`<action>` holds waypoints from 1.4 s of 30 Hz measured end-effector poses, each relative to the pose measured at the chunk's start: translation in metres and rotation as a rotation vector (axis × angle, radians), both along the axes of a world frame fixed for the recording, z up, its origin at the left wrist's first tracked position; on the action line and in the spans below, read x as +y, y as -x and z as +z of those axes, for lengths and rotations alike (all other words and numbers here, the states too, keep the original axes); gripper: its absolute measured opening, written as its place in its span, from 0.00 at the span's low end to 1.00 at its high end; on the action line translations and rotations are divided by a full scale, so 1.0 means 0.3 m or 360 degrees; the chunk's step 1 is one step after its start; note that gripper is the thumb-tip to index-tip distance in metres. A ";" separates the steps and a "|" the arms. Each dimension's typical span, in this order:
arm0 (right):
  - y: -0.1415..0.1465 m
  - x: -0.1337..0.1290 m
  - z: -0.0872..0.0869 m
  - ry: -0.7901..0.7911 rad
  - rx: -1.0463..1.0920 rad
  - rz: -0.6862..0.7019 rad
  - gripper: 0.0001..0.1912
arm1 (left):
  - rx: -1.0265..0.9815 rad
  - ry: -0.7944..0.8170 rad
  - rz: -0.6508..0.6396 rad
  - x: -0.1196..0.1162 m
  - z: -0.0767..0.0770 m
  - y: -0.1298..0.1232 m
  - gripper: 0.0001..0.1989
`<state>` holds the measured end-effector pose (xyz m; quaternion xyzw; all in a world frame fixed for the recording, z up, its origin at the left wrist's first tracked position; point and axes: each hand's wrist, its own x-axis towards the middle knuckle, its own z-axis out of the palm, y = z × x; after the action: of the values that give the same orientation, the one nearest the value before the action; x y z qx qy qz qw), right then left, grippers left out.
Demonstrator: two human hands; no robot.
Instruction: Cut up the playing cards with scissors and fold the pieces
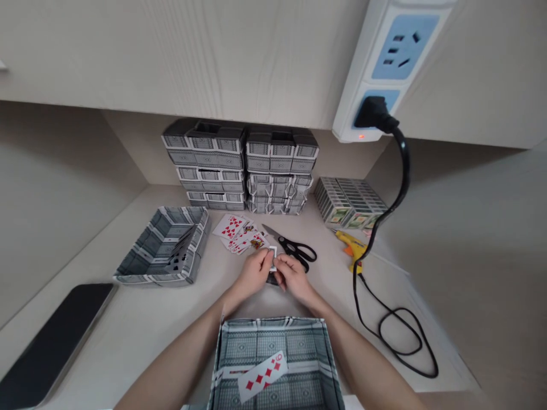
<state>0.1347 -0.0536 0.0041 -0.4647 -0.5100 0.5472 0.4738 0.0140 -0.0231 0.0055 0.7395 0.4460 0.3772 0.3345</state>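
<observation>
- White-edged small playing card (274, 259), mostly covered by fingers, is held up over the pale tabletop (141, 324), between the two hands and beyond the near box
- Left hand (255, 270) is nearly closed, thumb and fingers pinching the card's left side
- Right hand (293, 275) is curled inward, fingertips closed on the card's right side; gripping both edges probably keeps so thin a thing steady and lets it be bent or aligned
- Open grey-patterned box made of playing cards (233, 344) sits between the forearms, likely for easy reach; a white card with red diamonds (261, 378) lies inside it
- Loose fan of face-up red-suited cards (232, 226) lies just past the left hand, seemingly as ready supply
- Black-handled scissors (294, 247) lie just beyond the right hand, perhaps kept close for trimming
- Yellow glue gun (354, 246) rests farther right, its black cord (399, 310) looped aside, presumably clear of the work
- Similar grey card boxes (213, 159) stand stacked at the back, apparently to save space
</observation>
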 end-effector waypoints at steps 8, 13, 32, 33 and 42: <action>-0.004 0.006 0.003 -0.0045 0.0084 -0.0034 0.18 | -0.0536 0.0494 -0.0184 0.011 -0.040 -0.003 0.19; -0.015 0.010 0.000 -0.0042 0.0077 0.0012 0.19 | -0.0429 0.0401 -0.0158 0.000 -0.032 0.004 0.18; -0.009 -0.008 -0.013 -0.0084 -0.0093 0.0000 0.21 | -0.0373 0.0322 -0.0195 -0.010 -0.015 0.003 0.16; -0.012 -0.006 -0.013 -0.0055 -0.0057 0.0025 0.20 | -0.0375 0.0324 -0.0212 -0.011 -0.012 0.003 0.16; -0.036 0.033 0.009 -0.0040 0.0110 -0.0175 0.13 | -0.0216 0.0226 -0.0399 0.002 0.017 0.016 0.14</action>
<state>0.1454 -0.0437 0.0068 -0.4667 -0.4740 0.5296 0.5264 0.0093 -0.0224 0.0105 0.7367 0.3521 0.3492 0.4598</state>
